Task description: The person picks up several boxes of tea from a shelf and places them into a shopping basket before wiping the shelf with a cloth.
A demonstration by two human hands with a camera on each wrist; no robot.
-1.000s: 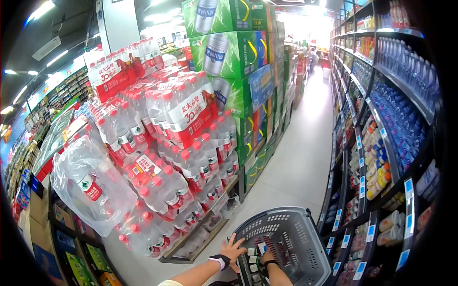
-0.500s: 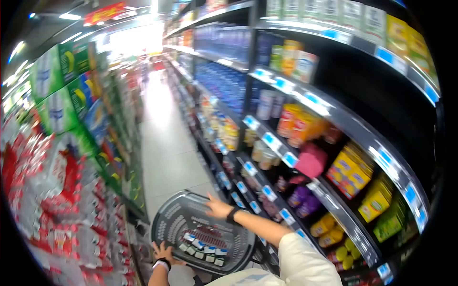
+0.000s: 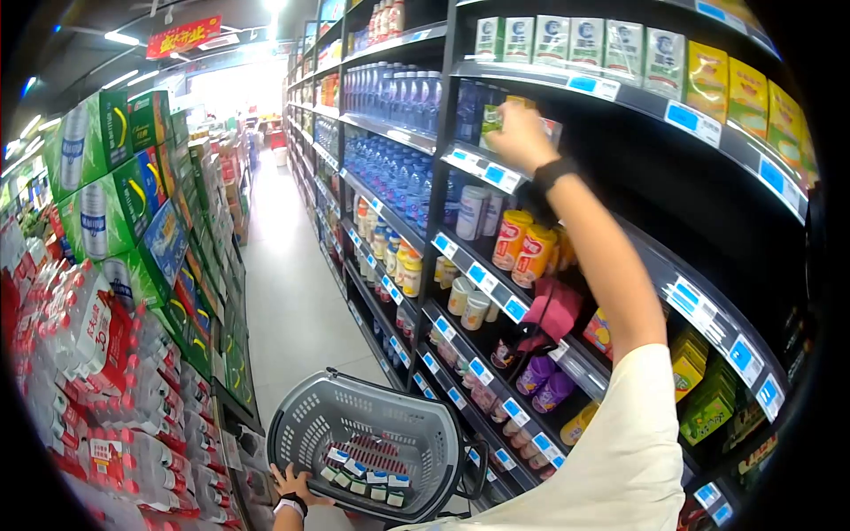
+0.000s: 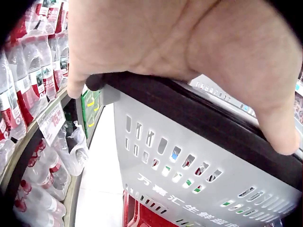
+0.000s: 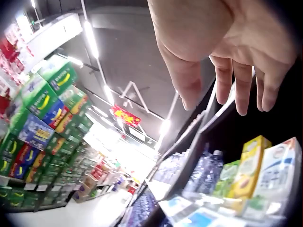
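Observation:
My left hand (image 3: pixel 290 488) rests with spread fingers on the near left rim of a grey shopping basket (image 3: pixel 297 425). In the left wrist view its palm lies over the basket's black edge (image 4: pixel 208 125). Several small white and green packs with blue tops (image 3: pixel 359 485) sit in the basket. My right hand (image 3: pixel 521 137) reaches to a shelf on the right, overlapping a few cartons in the head view. From the right wrist, its straight fingers (image 5: pixel 242 94) hang above a yellow carton (image 5: pixel 248 165), a white carton (image 5: pixel 279 168) and a green carton (image 5: pixel 227 177), holding nothing.
White drink cartons (image 3: pixel 552 37) line the shelf above the right hand. Bottled water (image 3: pixel 390 177) stands to its left, with orange canisters (image 3: pixel 533 252) below. Shrink-wrapped bottle packs (image 3: pixel 88 354) and stacked green cases (image 3: pixel 106 212) border the aisle floor (image 3: pixel 288 274) on the left.
The view has swung right toward the shelves. My right hand has left the basket and risen to the upper shelf; my left hand has stayed at the basket rim.

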